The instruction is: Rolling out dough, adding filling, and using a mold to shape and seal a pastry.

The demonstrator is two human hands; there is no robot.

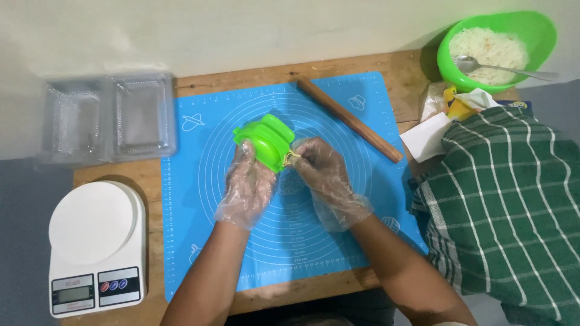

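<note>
I take the blue silicone mat as my landmark. Just above its centre my left hand, in a thin clear glove, is curled around a green folding dumpling mould, fingers wrapped under it and thumb on top — it looks held folded over and lifted slightly off the mat, probably so its edge faces the other hand. My right hand, also gloved, is closed to a pinch at the mould's right-hand edge, fingertips on a thin yellowish strip of dough sticking out of the seam; the pinch suggests trimming or pulling the excess away.

A wooden rolling pin lies diagonally across the mat's upper right part, close to hand but out of the way of the hands. Beyond the mat's upper right corner sits a green bowl of pale shredded filling with a metal spoon in it. Right of the mat lies a green checked cloth; I cannot tell what it covers. Left of the mat's upper edge are empty clear plastic containers, and off its lower left corner a white kitchen scale.
</note>
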